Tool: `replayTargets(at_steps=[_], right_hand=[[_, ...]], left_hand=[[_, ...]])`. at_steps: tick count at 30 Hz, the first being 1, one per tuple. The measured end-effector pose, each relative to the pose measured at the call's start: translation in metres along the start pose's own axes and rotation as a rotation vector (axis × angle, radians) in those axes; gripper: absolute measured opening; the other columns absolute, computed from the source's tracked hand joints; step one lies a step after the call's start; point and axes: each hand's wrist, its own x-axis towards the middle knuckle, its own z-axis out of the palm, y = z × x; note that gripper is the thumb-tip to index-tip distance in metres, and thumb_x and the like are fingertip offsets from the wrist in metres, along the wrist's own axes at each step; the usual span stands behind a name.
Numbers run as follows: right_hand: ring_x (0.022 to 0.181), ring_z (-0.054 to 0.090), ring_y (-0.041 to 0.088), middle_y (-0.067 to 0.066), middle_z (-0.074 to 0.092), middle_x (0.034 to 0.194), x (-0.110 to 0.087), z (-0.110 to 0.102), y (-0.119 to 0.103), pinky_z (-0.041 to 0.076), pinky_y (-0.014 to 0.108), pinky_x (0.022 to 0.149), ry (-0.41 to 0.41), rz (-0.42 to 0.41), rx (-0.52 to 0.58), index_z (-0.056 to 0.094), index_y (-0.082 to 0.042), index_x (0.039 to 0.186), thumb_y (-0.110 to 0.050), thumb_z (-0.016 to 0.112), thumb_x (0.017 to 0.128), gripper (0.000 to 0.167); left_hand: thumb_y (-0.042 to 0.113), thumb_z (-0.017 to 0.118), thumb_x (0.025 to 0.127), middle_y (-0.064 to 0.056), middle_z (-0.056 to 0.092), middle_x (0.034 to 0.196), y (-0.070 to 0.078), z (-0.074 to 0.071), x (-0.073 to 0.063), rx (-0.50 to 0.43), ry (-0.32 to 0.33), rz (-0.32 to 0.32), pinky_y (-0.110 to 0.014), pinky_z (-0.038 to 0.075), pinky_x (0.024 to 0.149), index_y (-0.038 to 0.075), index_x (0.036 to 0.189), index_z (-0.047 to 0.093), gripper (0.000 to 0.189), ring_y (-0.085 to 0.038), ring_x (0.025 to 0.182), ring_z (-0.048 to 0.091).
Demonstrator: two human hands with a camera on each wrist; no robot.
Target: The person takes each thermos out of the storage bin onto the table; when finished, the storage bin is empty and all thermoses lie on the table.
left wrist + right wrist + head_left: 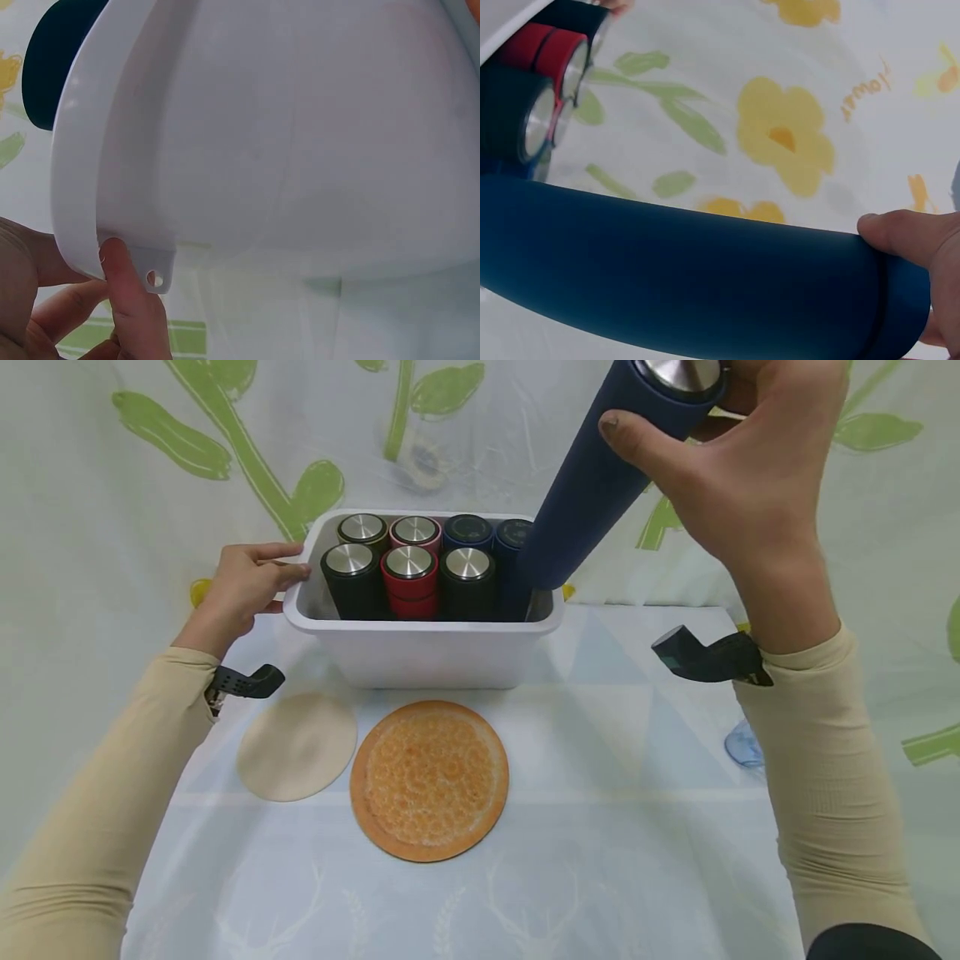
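A white plastic tub (427, 653) stands at the back of the table, holding several upright thermos bottles: a red one (410, 585), black ones (354, 585) and navy ones, most with silver lids. My left hand (247, 578) grips the tub's left end; in the left wrist view its thumb (124, 274) presses beside a small holed tab under the rim. High on the right, my right hand (757, 468) holds a larger navy thermos bottle (592, 485) near its silver lid. This bottle is tilted, its lower end at the tub's right end. Whether its base touches anything inside is hidden.
In front of the tub lie a beige round mat (296, 747) and an orange-brown round mat (429, 781) with a honeycomb-like pattern. A clear bluish object (744, 745) is partly covered by the right sleeve. Behind the tub hangs a plant-printed sheet (487, 435).
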Motion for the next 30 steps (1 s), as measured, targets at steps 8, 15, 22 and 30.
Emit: replayTargets(at_steps=[8,15,22,30], right_hand=[[0.104,0.063,0.009,-0.015,0.06,0.122,0.008,-0.012,0.027,0.048,0.021,0.095,0.046,0.111,-0.06,0.051,-0.014,0.137,-0.044,0.08,0.081,0.07],[0.106,0.062,0.011,-0.014,0.06,0.121,0.008,-0.02,0.03,0.044,0.022,0.1,0.044,0.186,-0.053,0.051,-0.015,0.137,-0.037,0.081,0.082,0.066],[0.096,0.061,0.009,-0.013,0.065,0.108,0.009,-0.012,0.037,0.047,0.02,0.095,0.055,0.224,-0.006,0.064,-0.016,0.128,-0.023,0.081,0.083,0.049],[0.095,0.057,0.007,-0.016,0.062,0.102,0.006,0.0,0.058,0.046,0.016,0.089,0.024,0.3,-0.034,0.074,-0.016,0.116,-0.02,0.081,0.082,0.036]], left_hand=[[0.033,0.057,0.102,-0.015,0.041,0.154,0.002,0.0,0.0,0.02,-0.005,0.002,-0.022,0.052,0.074,0.017,0.152,0.045,0.054,-0.029,0.127,0.049],[0.033,0.057,0.102,-0.013,0.043,0.153,0.001,-0.001,-0.001,0.019,-0.005,-0.011,-0.022,0.053,0.075,0.019,0.152,0.045,0.054,-0.028,0.128,0.049],[0.031,0.055,0.103,-0.015,0.043,0.153,0.0,0.0,-0.003,0.031,-0.009,-0.011,-0.033,0.054,0.088,0.017,0.153,0.043,0.054,-0.03,0.129,0.049],[0.03,0.055,0.103,-0.017,0.044,0.152,-0.001,0.004,0.0,0.027,-0.01,-0.012,-0.04,0.052,0.094,0.016,0.153,0.043,0.053,-0.032,0.129,0.049]])
